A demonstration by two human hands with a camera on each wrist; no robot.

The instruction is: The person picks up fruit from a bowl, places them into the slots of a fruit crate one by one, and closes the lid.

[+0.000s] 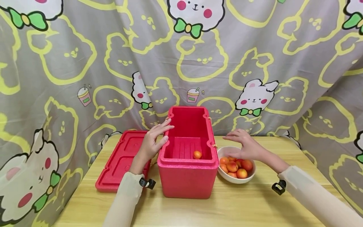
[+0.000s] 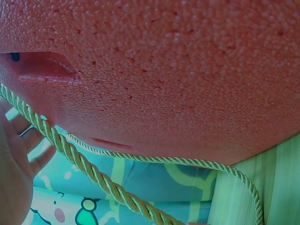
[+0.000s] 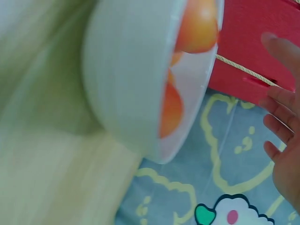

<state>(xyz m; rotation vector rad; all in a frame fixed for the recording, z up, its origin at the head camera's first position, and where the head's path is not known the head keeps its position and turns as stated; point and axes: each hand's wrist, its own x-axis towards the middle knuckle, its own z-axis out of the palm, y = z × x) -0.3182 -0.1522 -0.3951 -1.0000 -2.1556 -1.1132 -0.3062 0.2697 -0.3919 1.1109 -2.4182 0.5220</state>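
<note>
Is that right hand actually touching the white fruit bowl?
Apart: the right wrist view shows the red box and patterned curtain in a gap between the right hand and the bowl.

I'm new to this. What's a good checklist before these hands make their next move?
1. Box open: ok, the lid lies to its left.
2. Room inside: ok, only one orange fruit shows, at the near end.
3. Bowl upright: ok, with several fruits in it.
4. Right hand free: ok, it holds nothing.
5. Left hand steadying the box: cannot tell; it is at the box's left edge.
</note>
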